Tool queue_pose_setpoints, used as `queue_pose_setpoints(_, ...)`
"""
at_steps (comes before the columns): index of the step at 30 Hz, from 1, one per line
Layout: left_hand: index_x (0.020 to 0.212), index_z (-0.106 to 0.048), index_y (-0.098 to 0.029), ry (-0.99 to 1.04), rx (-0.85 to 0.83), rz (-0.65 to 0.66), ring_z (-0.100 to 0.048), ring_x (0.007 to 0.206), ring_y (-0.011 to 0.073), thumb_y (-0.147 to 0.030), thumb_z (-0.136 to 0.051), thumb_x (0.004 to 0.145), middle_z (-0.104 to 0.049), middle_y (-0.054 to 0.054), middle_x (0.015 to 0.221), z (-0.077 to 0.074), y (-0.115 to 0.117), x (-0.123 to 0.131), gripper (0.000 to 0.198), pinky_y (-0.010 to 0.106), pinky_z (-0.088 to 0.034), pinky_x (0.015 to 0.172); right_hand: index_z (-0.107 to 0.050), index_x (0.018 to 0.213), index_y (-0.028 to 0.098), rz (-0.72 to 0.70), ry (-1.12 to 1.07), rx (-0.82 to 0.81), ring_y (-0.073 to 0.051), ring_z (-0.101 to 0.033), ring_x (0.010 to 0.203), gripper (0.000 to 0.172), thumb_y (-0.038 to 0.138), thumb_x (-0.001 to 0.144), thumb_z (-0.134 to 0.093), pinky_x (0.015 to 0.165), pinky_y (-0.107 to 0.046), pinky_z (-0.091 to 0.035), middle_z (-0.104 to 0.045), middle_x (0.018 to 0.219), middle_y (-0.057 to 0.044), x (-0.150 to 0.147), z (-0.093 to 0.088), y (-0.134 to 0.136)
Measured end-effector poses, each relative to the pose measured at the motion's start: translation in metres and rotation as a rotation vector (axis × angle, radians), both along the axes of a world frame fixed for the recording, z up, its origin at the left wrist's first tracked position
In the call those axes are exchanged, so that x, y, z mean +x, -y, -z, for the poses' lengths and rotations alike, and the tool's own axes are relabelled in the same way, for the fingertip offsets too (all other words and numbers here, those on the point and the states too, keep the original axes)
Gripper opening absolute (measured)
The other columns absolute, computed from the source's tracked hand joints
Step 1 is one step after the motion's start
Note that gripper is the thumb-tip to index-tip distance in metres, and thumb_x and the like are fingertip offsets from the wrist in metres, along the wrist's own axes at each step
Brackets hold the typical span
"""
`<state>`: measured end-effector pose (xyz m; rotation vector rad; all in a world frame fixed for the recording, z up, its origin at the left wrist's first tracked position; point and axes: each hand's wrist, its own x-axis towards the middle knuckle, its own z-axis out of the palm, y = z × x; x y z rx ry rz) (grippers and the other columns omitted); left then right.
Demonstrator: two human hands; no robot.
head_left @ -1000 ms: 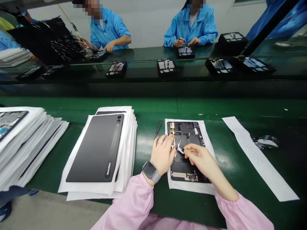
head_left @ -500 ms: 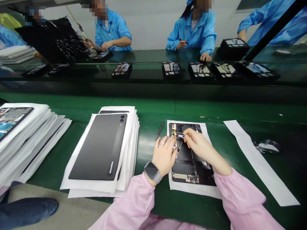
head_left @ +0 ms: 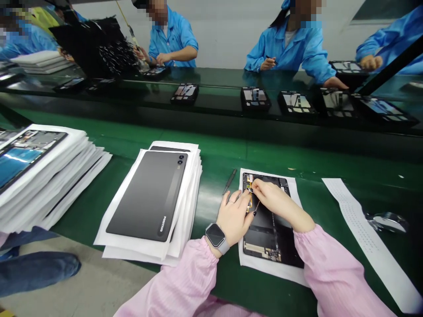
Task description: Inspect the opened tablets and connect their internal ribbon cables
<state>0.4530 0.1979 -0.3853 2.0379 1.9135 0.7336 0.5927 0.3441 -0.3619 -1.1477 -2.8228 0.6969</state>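
Note:
An opened tablet (head_left: 269, 229), its dark inside facing up, lies on a white sheet (head_left: 246, 260) in front of me. My left hand (head_left: 234, 216), with a watch (head_left: 215, 235) on its wrist, rests over the tablet's left edge. Its fingers are stretched and spread, the tips near the upper left parts. My right hand (head_left: 272, 198) is pinched over those same parts, fingertips close to the left ones. Whatever sits between its fingertips is too small and covered to name. Beside the sheet, to the left, lies a slim dark screwdriver-like tool (head_left: 230, 181).
A closed grey tablet (head_left: 148, 193) tops a stack of papers (head_left: 194, 193) at left. Further left is another stack (head_left: 66, 176) bearing an opened device. A dotted paper strip (head_left: 363, 233) and a shiny object (head_left: 388, 221) lie right. Co-workers in blue stand beyond a line of black trays (head_left: 256, 99).
My right fingertips have moved left and down onto the tablet's upper left parts, covering the small strip they pinched. The view has turned slightly left. Across the line, a co-worker's hand has shifted right with a tray.

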Motion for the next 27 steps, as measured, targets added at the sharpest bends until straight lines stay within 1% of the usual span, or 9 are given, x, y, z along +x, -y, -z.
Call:
queue_pose_setpoints(7, 0.145, -0.044, -0.021, 0.02, -0.01, -0.006, -0.039, 0.142, 0.0225, -0.035, -0.048, 0.101, -0.048, 0.001, 0.156, 0.0, 0.0, 0.001, 0.047, 0.048, -0.025, 0.124, -0.05, 0.095, 0.02, 0.03, 0.116, 0.051, -0.024, -0.067, 0.074, 0.014, 0.015, 0.106, -0.044, 0.062, -0.028, -0.037, -0.069, 0.086, -0.006, -0.007, -0.006, 0.005)
queue_pose_setpoints(12, 0.146, -0.043, -0.019, 0.027, 0.001, -0.003, -0.039, 0.142, 0.0234, -0.034, -0.046, 0.101, -0.047, 0.003, 0.156, 0.001, 0.0, 0.001, 0.047, 0.048, -0.024, 0.124, -0.05, 0.095, 0.019, 0.058, 0.18, 0.095, -0.024, -0.067, 0.073, 0.014, 0.016, 0.108, -0.046, 0.06, -0.029, -0.033, -0.069, 0.086, -0.006, -0.011, -0.009, 0.011)
queue_pose_setpoints(17, 0.146, -0.043, -0.018, 0.015, 0.007, -0.002, -0.04, 0.141, 0.024, -0.034, -0.045, 0.102, -0.048, 0.004, 0.156, 0.003, 0.0, 0.002, 0.047, 0.05, -0.024, 0.123, -0.052, 0.098, 0.017, 0.121, 0.236, 0.125, -0.026, -0.067, 0.071, 0.013, 0.015, 0.108, -0.044, 0.058, -0.03, -0.03, -0.068, 0.084, -0.008, -0.017, -0.009, 0.017)
queue_pose_setpoints(21, 0.145, -0.044, -0.018, 0.012, 0.005, -0.005, -0.04, 0.141, 0.0242, -0.034, -0.045, 0.101, -0.048, 0.004, 0.156, 0.002, 0.0, 0.002, 0.047, 0.049, -0.024, 0.123, -0.053, 0.098, 0.018, 0.133, 0.254, 0.106, -0.027, -0.068, 0.074, 0.015, 0.016, 0.108, -0.042, 0.059, -0.03, -0.03, -0.069, 0.087, -0.01, -0.017, -0.009, 0.015)
queue_pose_setpoints(27, 0.146, -0.043, -0.018, 0.017, -0.012, 0.002, -0.039, 0.142, 0.0244, -0.033, -0.046, 0.101, -0.047, 0.004, 0.156, 0.0, 0.0, 0.002, 0.047, 0.05, -0.024, 0.123, -0.053, 0.097, 0.02, 0.104, 0.243, 0.03, -0.023, -0.068, 0.078, 0.018, 0.019, 0.11, -0.041, 0.061, -0.028, -0.034, -0.07, 0.089, -0.005, -0.01, -0.007, 0.002)
